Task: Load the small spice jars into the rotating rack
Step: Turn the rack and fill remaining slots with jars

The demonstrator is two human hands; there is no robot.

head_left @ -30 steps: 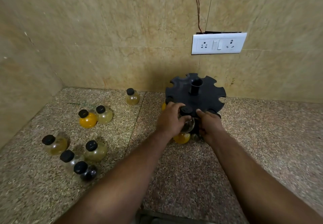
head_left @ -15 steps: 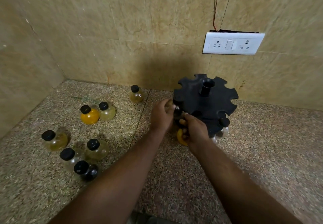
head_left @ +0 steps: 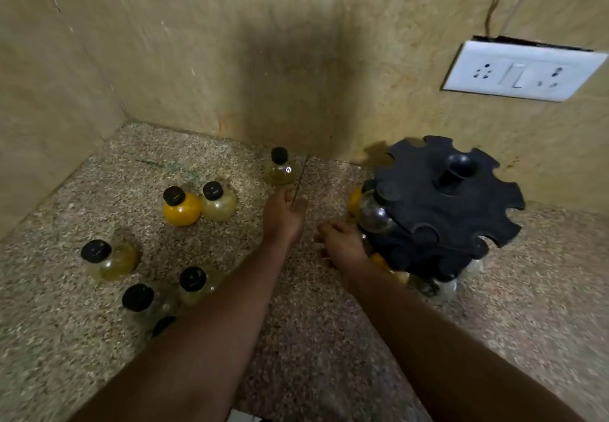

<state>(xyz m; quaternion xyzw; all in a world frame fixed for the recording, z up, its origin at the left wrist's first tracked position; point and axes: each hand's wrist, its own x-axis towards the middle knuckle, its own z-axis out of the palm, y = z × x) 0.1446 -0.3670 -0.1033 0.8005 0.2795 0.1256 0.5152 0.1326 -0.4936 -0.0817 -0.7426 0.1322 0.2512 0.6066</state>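
The black rotating rack [head_left: 441,210] stands at the right by the wall, with several round jars hanging in its notched edge, one clear jar [head_left: 374,214] at its left side. My right hand [head_left: 342,245] is at the rack's left lower edge, fingers loosely curled, holding nothing that I can see. My left hand [head_left: 285,215] reaches out over the counter with fingers extended, just short of a pale yellow jar [head_left: 280,168] near the wall. Loose black-capped jars stand on the left: an orange jar [head_left: 181,207], a pale jar [head_left: 217,201] and several more nearer me.
The speckled stone counter [head_left: 329,339] meets tiled walls at the back and left. A white socket plate [head_left: 520,70] with a wire above it is on the back wall, over the rack. My left forearm hides part of one dark jar [head_left: 163,324].
My left hand has left the rack and moved left and forward toward the jar by the wall. My right hand has slipped down to the rack's left edge. The camera has turned left.
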